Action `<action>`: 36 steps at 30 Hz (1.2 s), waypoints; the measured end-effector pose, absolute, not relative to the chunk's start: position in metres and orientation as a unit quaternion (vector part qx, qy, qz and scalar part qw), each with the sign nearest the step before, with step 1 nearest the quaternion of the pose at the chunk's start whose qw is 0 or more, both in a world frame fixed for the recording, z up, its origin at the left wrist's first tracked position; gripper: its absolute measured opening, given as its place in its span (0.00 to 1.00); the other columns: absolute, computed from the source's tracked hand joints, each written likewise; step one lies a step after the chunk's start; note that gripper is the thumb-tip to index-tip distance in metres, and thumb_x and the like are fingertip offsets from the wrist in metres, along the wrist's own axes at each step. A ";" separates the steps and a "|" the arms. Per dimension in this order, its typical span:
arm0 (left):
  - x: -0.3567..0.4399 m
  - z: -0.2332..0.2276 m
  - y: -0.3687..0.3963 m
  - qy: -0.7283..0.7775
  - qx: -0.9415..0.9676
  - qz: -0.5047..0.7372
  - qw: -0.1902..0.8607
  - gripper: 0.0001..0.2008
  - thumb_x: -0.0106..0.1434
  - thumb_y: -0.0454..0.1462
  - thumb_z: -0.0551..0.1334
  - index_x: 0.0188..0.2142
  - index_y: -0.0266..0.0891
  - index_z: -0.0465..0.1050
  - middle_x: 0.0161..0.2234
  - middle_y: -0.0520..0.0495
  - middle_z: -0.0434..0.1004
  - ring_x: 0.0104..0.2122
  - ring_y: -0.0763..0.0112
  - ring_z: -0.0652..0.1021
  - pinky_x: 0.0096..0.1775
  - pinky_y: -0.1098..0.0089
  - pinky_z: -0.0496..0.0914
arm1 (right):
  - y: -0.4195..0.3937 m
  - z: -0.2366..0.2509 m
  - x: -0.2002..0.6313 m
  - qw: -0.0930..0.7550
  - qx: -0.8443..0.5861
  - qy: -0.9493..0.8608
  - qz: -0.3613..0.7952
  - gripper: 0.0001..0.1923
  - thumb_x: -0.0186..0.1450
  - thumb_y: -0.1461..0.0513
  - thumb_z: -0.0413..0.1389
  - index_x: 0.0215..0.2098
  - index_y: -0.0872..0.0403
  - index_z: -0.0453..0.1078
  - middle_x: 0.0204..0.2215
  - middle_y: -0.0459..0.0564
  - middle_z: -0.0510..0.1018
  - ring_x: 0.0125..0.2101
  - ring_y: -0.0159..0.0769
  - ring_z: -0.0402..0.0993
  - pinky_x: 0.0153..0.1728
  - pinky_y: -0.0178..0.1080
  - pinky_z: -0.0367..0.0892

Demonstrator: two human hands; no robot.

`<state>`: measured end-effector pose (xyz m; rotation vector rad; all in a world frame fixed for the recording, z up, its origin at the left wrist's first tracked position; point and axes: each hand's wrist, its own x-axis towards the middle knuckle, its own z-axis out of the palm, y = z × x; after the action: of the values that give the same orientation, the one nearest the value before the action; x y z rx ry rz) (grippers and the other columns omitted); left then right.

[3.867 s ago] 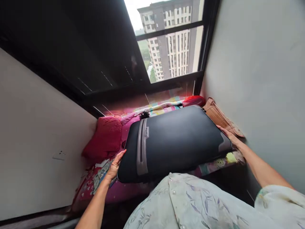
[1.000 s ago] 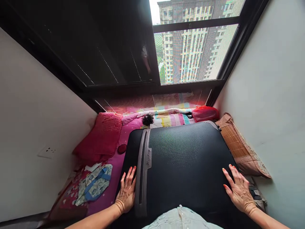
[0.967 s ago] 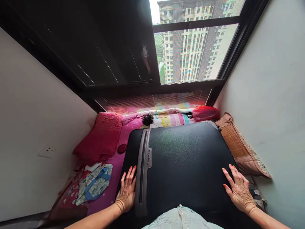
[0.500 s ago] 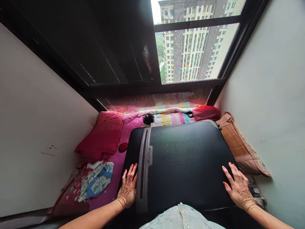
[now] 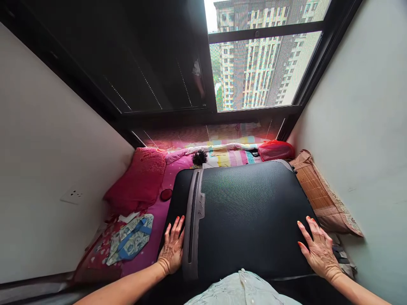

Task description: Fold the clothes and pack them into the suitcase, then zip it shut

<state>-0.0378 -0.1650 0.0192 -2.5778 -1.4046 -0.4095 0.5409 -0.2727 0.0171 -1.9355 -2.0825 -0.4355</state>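
A large black suitcase (image 5: pixel 244 216) lies flat in front of me, its lid closed. A grey strip with a zip (image 5: pixel 193 224) and a lettered tag runs down the lid's left part. My left hand (image 5: pixel 172 248) rests flat on the lid's near left part, beside that strip, fingers stretched forward. On the near right edge lies my right hand (image 5: pixel 319 249), its fingers spread over the lid. Neither hand holds anything. The suitcase's near edge is partly hidden by my light patterned clothing (image 5: pixel 243 290).
Left of the suitcase are a red pillow (image 5: pixel 136 182), a small round dark red object (image 5: pixel 165 195) and a folded blue-and-white cloth (image 5: pixel 132 241). A brown woven pillow (image 5: pixel 321 195) leans by the right wall. Behind are a black tufted object (image 5: pixel 199 157), a red bag (image 5: pixel 276 150) and a window (image 5: pixel 248 72).
Both hands stay on the suitcase in nearly the same places. The whole view has shifted very slightly.
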 end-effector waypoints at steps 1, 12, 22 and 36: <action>-0.038 0.019 -0.165 -0.474 -0.866 -0.135 0.089 0.43 0.64 0.28 0.55 0.77 0.40 0.43 0.76 0.33 0.41 0.74 0.45 0.49 0.68 0.37 0.52 | -0.273 0.017 0.541 0.132 -0.667 -0.718 -0.149 0.42 0.73 0.57 0.47 0.78 0.42 0.30 0.77 0.56 0.39 0.70 0.59 0.56 0.62 0.62 0.58; -0.039 0.020 -0.163 -0.472 -0.868 -0.117 0.098 0.38 0.65 0.32 0.58 0.73 0.38 0.55 0.75 0.32 0.46 0.74 0.45 0.51 0.69 0.40 0.51 | -0.272 0.017 0.540 0.132 -0.668 -0.715 -0.156 0.43 0.72 0.57 0.48 0.78 0.41 0.30 0.77 0.56 0.40 0.70 0.58 0.55 0.63 0.62 0.57; -0.034 0.026 -0.161 -0.493 -0.861 -0.106 0.070 0.33 0.64 0.31 0.57 0.69 0.39 0.64 0.74 0.35 0.53 0.73 0.48 0.54 0.69 0.42 0.51 | -0.269 0.013 0.542 0.145 -0.666 -0.715 -0.156 0.44 0.72 0.58 0.49 0.78 0.40 0.30 0.77 0.57 0.42 0.70 0.58 0.56 0.63 0.60 0.56; -0.005 0.093 -0.125 -0.616 -0.725 -0.295 -0.086 0.19 0.72 0.37 0.49 0.49 0.40 0.78 0.53 0.40 0.81 0.53 0.61 0.79 0.56 0.57 0.72 | -0.259 0.034 0.552 0.139 -0.666 -0.717 -0.152 0.30 0.74 0.52 0.43 0.72 0.45 0.60 0.66 0.59 0.67 0.63 0.51 0.66 0.58 0.53 0.62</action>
<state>-0.0049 -0.1252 0.0926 -2.4119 -2.0480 -0.9819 0.5517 -0.2594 0.0338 -1.9236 -2.0730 -0.4394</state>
